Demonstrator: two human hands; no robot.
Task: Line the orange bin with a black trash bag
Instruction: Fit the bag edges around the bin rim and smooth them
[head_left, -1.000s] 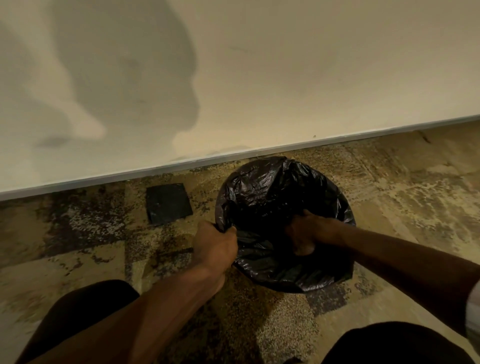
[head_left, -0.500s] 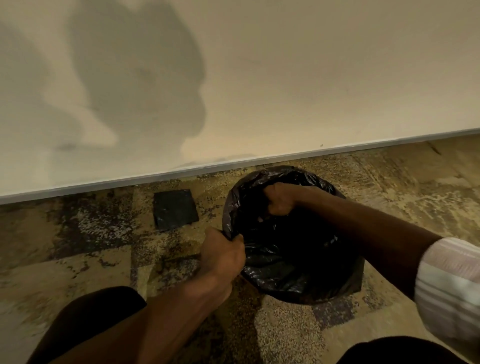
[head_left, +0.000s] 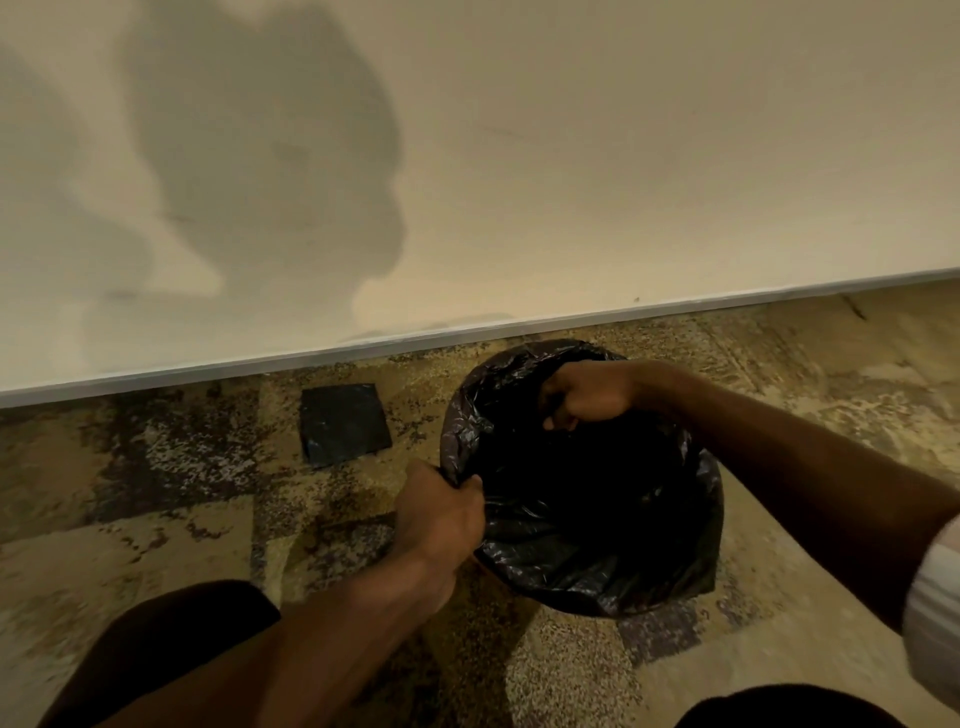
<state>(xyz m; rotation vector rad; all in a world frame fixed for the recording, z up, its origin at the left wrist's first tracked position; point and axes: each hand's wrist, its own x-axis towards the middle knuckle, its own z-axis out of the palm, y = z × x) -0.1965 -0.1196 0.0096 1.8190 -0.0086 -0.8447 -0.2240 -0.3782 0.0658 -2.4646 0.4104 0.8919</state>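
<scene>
A black trash bag (head_left: 597, 561) is draped over a round bin on the floor near the wall; the bag covers the bin entirely, so no orange shows. My left hand (head_left: 441, 519) grips the bag's edge at the near left rim, fingers curled round the plastic. My right hand (head_left: 584, 397) is at the far rim with its fingers curled over the bag's edge there. The bag's mouth is open and its inside is dark.
A folded black square (head_left: 345, 423), seemingly another bag, lies on the patterned carpet left of the bin. A white wall with a baseboard (head_left: 467, 332) runs just behind the bin. My knees show at the bottom corners.
My right hand left the inside of the bag and went up to the far rim, where it now holds the edge. My left hand kept its grip on the near left edge.
</scene>
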